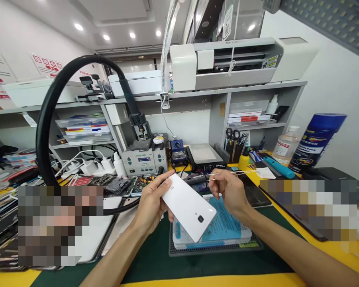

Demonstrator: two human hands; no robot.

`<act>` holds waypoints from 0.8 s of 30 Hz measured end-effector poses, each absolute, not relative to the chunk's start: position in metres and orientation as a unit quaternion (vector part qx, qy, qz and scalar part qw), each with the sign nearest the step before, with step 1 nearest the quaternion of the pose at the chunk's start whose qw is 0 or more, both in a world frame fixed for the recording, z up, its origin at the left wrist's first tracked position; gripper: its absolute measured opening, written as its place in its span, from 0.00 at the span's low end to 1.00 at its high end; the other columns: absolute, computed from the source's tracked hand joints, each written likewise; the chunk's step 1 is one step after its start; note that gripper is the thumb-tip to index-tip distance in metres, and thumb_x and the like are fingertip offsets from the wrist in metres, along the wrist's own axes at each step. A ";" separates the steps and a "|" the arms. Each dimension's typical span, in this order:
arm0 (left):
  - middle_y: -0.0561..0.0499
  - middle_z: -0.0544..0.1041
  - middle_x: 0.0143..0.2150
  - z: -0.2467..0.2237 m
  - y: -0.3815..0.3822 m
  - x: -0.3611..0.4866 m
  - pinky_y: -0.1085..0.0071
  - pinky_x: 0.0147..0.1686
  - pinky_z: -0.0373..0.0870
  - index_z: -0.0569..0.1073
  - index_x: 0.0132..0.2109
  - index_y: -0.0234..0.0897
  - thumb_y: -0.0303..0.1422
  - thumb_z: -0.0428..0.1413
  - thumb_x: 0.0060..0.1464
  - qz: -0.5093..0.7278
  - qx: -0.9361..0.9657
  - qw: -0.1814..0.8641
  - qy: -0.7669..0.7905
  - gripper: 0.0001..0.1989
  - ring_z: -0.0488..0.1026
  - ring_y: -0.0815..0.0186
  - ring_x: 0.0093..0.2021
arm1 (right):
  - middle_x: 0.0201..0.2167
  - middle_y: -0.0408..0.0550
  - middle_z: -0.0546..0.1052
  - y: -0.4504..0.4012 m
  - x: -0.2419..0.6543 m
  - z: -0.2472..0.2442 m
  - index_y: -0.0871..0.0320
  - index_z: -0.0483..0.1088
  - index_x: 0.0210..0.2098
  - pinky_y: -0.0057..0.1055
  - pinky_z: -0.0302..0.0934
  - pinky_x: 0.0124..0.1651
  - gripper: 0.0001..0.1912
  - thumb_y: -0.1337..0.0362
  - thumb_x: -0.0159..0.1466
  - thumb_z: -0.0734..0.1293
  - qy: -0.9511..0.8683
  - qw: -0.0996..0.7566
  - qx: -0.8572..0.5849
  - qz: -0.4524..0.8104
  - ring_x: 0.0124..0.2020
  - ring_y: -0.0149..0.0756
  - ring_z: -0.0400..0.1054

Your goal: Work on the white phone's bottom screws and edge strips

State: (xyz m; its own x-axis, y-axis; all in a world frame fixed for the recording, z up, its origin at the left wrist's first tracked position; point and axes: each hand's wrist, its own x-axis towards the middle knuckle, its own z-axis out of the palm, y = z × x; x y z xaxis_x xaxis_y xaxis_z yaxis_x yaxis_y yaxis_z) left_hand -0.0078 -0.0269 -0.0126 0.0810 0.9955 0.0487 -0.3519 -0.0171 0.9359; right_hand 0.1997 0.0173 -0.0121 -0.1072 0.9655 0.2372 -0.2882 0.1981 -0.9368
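Observation:
A white smartphone (189,208) is held in my left hand (152,201), thumb on its back and fingers beneath. Its back faces up, with the camera lens at the lower right end. My right hand (230,192), to the right of the phone and apart from it, is closed in a pinch on a thin pale stick (248,172). The stick's exact kind is too small to tell. Below the phone lies a clear plastic case with a blue printed sheet (227,223), resting on a dark perforated mat (182,250).
A hot-air rework station (145,159) with a thick black hose (44,107) stands at the back left. Circuit boards (112,183) and tablets lie on the left. A blue spray can (315,143), a clear bottle (283,145) and a tool holder (234,145) stand on the right.

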 end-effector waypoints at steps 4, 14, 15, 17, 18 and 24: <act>0.54 0.75 0.26 -0.014 -0.025 -0.008 0.71 0.09 0.70 0.62 0.65 0.33 0.35 0.57 0.60 0.582 0.431 0.584 0.367 0.29 0.71 0.66 0.15 | 0.11 0.39 0.61 0.021 0.202 -0.014 0.59 0.69 0.18 0.27 0.44 0.16 0.09 0.62 0.51 0.61 -0.508 0.585 -0.330 0.539 0.13 0.27 0.52; 0.50 0.78 0.28 -0.015 -0.018 -0.012 0.70 0.12 0.73 0.65 0.61 0.30 0.30 0.56 0.61 0.631 0.362 0.584 0.361 0.23 0.70 0.68 0.14 | 0.12 0.36 0.62 0.025 0.205 -0.015 0.60 0.74 0.32 0.25 0.47 0.15 0.10 0.69 0.53 0.62 -0.525 0.556 -0.378 0.522 0.12 0.26 0.52; 0.48 0.78 0.27 -0.014 -0.017 -0.013 0.71 0.14 0.75 0.66 0.59 0.27 0.29 0.55 0.62 0.636 0.351 0.586 0.360 0.20 0.72 0.67 0.15 | 0.12 0.36 0.63 0.025 0.205 -0.015 0.60 0.74 0.33 0.25 0.47 0.15 0.11 0.70 0.53 0.62 -0.528 0.555 -0.382 0.517 0.12 0.26 0.53; 0.44 0.79 0.28 -0.011 -0.016 -0.012 0.72 0.22 0.79 0.68 0.53 0.24 0.26 0.54 0.62 0.640 0.330 0.595 0.358 0.13 0.77 0.65 0.21 | 0.14 0.37 0.66 0.026 0.205 -0.012 0.60 0.75 0.35 0.24 0.47 0.14 0.12 0.71 0.54 0.62 -0.534 0.552 -0.387 0.511 0.12 0.26 0.55; 0.42 0.80 0.29 -0.009 -0.016 -0.011 0.71 0.26 0.81 0.69 0.51 0.23 0.25 0.54 0.62 0.640 0.322 0.600 0.357 0.11 0.79 0.64 0.24 | 0.15 0.38 0.68 0.026 0.205 -0.011 0.60 0.75 0.37 0.24 0.48 0.14 0.12 0.70 0.55 0.63 -0.539 0.547 -0.387 0.511 0.13 0.27 0.57; 0.32 0.80 0.48 0.004 -0.027 0.001 0.54 0.48 0.79 0.62 0.58 0.25 0.18 0.55 0.57 0.638 0.282 0.630 0.343 0.22 0.80 0.47 0.46 | 0.30 0.50 0.79 0.026 0.204 -0.006 0.62 0.74 0.45 0.29 0.62 0.20 0.14 0.61 0.62 0.67 -0.572 0.499 -0.354 0.546 0.24 0.37 0.73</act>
State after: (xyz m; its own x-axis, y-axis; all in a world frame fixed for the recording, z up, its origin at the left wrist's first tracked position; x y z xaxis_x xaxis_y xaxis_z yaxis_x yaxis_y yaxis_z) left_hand 0.0009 -0.0274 0.0036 -0.0485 0.9962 -0.0728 -0.6101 0.0282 0.7919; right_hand 0.2042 0.0257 -0.0061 -0.2502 0.9504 0.1847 -0.1393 0.1534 -0.9783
